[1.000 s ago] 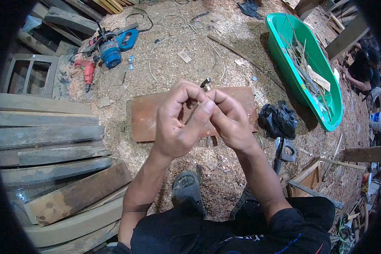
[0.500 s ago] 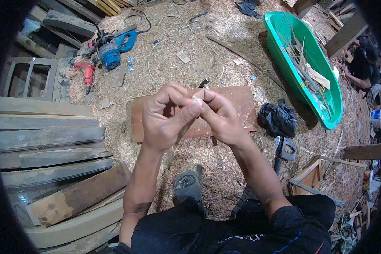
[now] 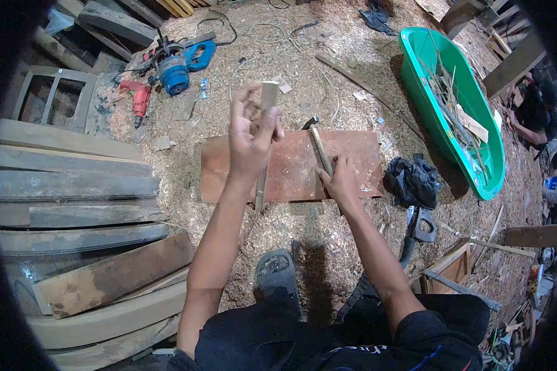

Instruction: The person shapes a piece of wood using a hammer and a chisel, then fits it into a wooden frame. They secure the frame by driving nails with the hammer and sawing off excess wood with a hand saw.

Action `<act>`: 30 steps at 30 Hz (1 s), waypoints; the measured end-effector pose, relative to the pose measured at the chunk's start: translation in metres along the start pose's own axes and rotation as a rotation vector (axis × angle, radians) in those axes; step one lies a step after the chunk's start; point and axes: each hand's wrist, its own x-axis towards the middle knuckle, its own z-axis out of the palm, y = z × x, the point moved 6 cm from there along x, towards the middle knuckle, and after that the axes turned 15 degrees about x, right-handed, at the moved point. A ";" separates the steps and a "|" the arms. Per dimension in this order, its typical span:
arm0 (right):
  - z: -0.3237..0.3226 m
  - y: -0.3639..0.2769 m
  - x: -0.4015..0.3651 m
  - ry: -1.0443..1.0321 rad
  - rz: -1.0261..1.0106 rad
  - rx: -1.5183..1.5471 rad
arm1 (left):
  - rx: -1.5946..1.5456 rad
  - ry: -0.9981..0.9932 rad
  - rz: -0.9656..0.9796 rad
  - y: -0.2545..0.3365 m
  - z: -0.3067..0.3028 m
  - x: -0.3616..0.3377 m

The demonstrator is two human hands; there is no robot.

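Observation:
My left hand is raised over the left part of a reddish-brown board on the ground. Pinched between its thumb and fingers is a small pale flat piece, held upright. Under that wrist, a narrow strip lies across the board's near edge, partly hidden. My right hand is closed round the lower handle of a hammer over the board. The hammer's dark head points away from me, near the board's far edge.
Planks lie stacked at left. A red drill and a blue power tool sit beyond them. At right are a black plastic bag and a green tub with wood scraps. Another person crouches at far right. Shavings cover the floor.
My hands, together before, are now apart. The left has risen with the pale piece showing; the right has moved down and right and taken hold of the hammer.

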 end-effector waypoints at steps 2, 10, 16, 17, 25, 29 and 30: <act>0.008 0.010 -0.001 0.026 0.003 0.004 | 0.056 0.024 -0.042 -0.027 0.002 -0.004; -0.014 -0.017 -0.004 0.134 0.002 0.589 | 0.530 -0.076 -0.415 -0.151 -0.012 0.001; 0.008 -0.017 -0.018 0.013 0.102 0.622 | 0.661 -0.217 -0.508 -0.232 0.000 -0.005; 0.013 -0.019 -0.020 0.027 0.021 0.576 | 0.601 -0.227 -0.547 -0.232 0.003 -0.004; 0.023 -0.004 -0.024 0.003 0.195 0.532 | 0.982 -0.134 -0.233 -0.181 0.021 0.001; 0.029 0.007 -0.027 0.026 0.171 0.573 | 1.171 -0.037 0.128 -0.187 0.023 -0.017; 0.027 0.003 -0.028 0.030 0.155 0.553 | 1.234 -0.044 0.182 -0.183 0.024 -0.022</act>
